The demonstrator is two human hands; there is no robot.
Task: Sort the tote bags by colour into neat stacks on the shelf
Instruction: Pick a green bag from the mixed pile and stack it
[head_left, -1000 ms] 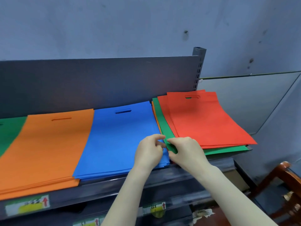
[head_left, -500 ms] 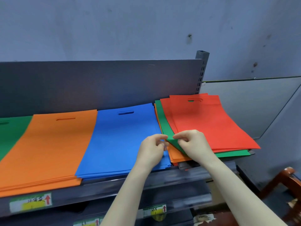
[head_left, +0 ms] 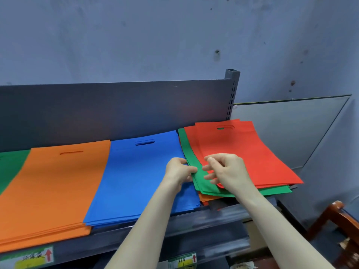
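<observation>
On the shelf point(head_left: 194, 220) lie a green stack point(head_left: 9, 167) at far left, an orange stack point(head_left: 54, 191) and a blue stack point(head_left: 139, 177). At the right end sits a mixed pile: red bags point(head_left: 252, 152) on top, green bags point(head_left: 189, 150) under them, an orange bag point(head_left: 206, 198) showing at the bottom. My left hand point(head_left: 179, 171) pinches the left edge of the green bags, thumb on top. Just to its right, my right hand point(head_left: 227, 169) hovers over the green and red bags with fingers loosely spread, holding nothing.
A grey back panel point(head_left: 116, 109) and a slotted upright post point(head_left: 232, 90) bound the shelf. A pale board point(head_left: 287, 129) leans against the wall to the right. A wooden chair point(head_left: 334, 220) stands at lower right. Price labels point(head_left: 33, 257) line the shelf front.
My right hand has let go of the green bag's edge and opened above the pile. My left hand has moved right onto that green edge and pinches it.
</observation>
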